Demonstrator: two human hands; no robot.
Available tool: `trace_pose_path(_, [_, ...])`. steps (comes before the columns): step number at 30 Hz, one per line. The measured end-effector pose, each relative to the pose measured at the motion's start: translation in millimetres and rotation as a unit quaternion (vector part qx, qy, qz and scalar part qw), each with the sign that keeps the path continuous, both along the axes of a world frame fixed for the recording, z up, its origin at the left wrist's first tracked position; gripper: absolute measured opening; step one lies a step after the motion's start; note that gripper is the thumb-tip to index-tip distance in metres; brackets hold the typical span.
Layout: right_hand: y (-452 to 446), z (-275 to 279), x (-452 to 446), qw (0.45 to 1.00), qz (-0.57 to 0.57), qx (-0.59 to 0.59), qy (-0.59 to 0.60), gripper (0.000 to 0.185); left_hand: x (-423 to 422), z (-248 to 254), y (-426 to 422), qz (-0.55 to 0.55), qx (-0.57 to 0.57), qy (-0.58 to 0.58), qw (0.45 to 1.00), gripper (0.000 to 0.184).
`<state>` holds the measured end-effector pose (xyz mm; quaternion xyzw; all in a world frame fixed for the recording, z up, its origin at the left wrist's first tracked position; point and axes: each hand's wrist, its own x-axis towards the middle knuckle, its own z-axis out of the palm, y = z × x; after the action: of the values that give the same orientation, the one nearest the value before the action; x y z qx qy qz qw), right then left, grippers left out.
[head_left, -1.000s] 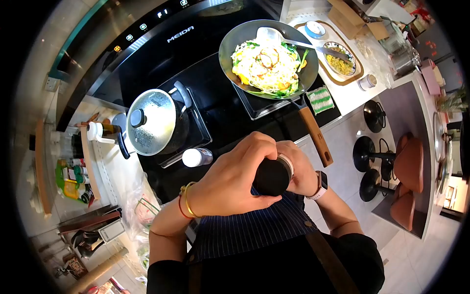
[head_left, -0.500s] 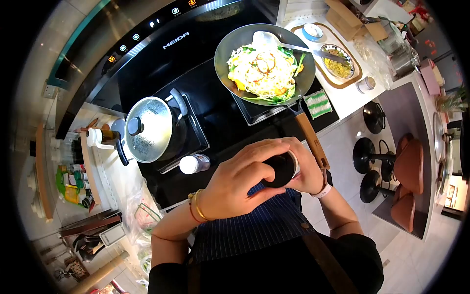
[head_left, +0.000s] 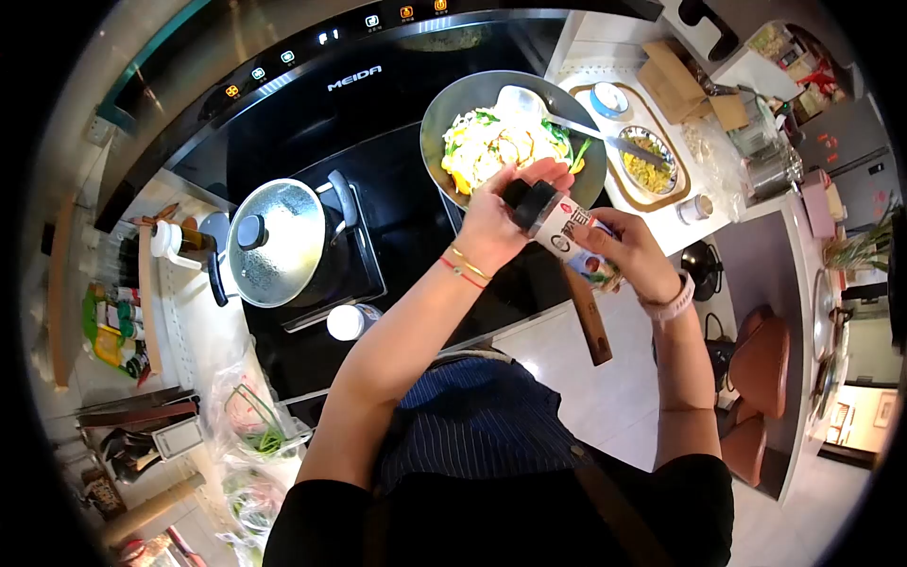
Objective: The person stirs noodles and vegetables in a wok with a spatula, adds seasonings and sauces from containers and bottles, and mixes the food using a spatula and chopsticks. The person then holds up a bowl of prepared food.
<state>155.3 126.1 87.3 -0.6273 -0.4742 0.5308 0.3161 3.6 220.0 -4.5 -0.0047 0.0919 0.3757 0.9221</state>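
Observation:
My right hand (head_left: 638,253) grips a seasoning bottle (head_left: 573,234) with a printed label. The bottle lies tilted, its black cap (head_left: 535,206) pointing up and left. Beside the cap is my left hand (head_left: 501,227), cupped with its fingers stretched out and its palm turned toward the cap. A dark piece at the cap's end sits near the left thumb; I cannot tell whether it is a raised flap. Both hands are at the near rim of a wok (head_left: 436,156), partly hiding it. Noodles with greens (head_left: 482,142) and a ladle (head_left: 524,102) are in the wok.
The wok's wooden handle (head_left: 588,317) sticks out toward me. On the left burner stands a lidded pot (head_left: 283,255), with a white-capped bottle (head_left: 348,322) near it. A tray (head_left: 652,200) at right carries a patterned bowl (head_left: 669,156) and a small blue dish (head_left: 609,99).
Both hands have moved forward from near my body to the wok's near rim. My left hand has come off the cap and opened; the bottle now shows its label sideways.

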Motion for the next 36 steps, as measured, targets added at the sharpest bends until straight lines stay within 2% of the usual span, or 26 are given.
trace_pose_path(1, [6.6,3.2,8.8,0.999,-0.001,-0.028,-0.035,0.038,8.2,0.4,2.8,-0.010,-0.017,-0.003,1.000,0.048])
trace_pose_path(2, [6.6,2.0,15.8,1.000,0.001,0.009,0.003,0.038,13.8,-0.4,4.2,-0.003,-0.024,-0.025,0.999,0.047])
trace_pose_path(3, [5.9,-0.4,17.9,0.996,-0.024,0.055,0.071,0.037,20.2,-2.0,4.7,0.035,0.001,0.019,0.999,0.044])
trace_pose_path(5, [11.7,4.8,25.5,1.000,-0.006,0.005,-0.012,0.035,26.4,-6.5,10.2,0.008,0.013,-0.029,0.999,0.048])
trace_pose_path(8, [19.2,8.8,32.9,0.999,-0.009,-0.003,-0.049,0.033,34.8,-6.6,13.6,0.013,-0.006,-0.025,1.000,0.048])
trace_pose_path(11, [20.6,12.5,36.2,1.000,-0.017,0.013,0.001,0.033,38.6,-10.9,17.6,0.027,0.016,-0.029,0.999,0.047])
trace_pose_path(12, [22.2,12.1,37.2,1.000,-0.017,0.013,0.002,0.033,40.3,-11.8,18.7,0.009,-0.012,-0.021,1.000,0.045])
trace_pose_path(14, [29.7,12.6,40.8,0.995,0.020,0.022,-0.094,0.034,43.5,-12.0,19.7,0.018,-0.014,-0.016,1.000,0.045])
trace_pose_path(15, [32.2,14.4,42.9,0.995,0.023,0.023,-0.096,0.034,44.9,-12.6,21.0,0.028,-0.020,-0.012,0.999,0.044])
trace_pose_path(17, [28.2,16.1,46.8,0.999,-0.014,0.024,0.021,0.034,47.4,-15.7,21.7,0.054,-0.037,-0.031,0.997,0.044])
trace_pose_path(18, [32.6,10.6,48.1,0.999,-0.005,0.007,-0.041,0.034,48.9,-21.1,25.2,0.033,-0.021,-0.048,0.998,0.044])
trace_pose_path(21, [34.2,14.6,49.8,0.997,0.000,-0.006,-0.072,0.034,50.2,-8.8,24.9,0.021,-0.017,-0.029,0.999,0.044])
trace_pose_path(22, [31.5,16.6,50.1,1.000,-0.018,0.000,-0.002,0.034,49.3,-2.2,22.7,0.041,-0.036,-0.012,0.998,0.044])
trace_pose_path(25, [28.3,14.8,56.2,0.999,-0.026,0.037,0.013,0.034,51.4,-8.5,25.3,0.060,-0.050,0.014,0.997,0.044])
trace_pose_path(27, [28.8,7.8,56.9,0.998,-0.034,0.045,0.016,0.037,54.4,-24.0,31.3,0.050,-0.051,-0.013,0.997,0.044])
trace_pose_path(33, [24.2,-17.5,58.3,0.975,-0.072,0.128,0.164,0.030,48.4,-15.3,49.6,0.071,-0.035,0.069,0.995,0.047])
trace_pose_path(34, [24.0,-20.3,56.7,0.972,-0.086,0.145,0.163,0.030,46.8,-13.9,56.6,0.086,0.009,0.145,0.986,0.048])
trace_pose_path(36, [22.0,-18.9,57.0,0.970,-0.088,0.135,0.180,0.031,48.2,-19.0,88.0,0.071,0.094,0.130,0.985,0.058])
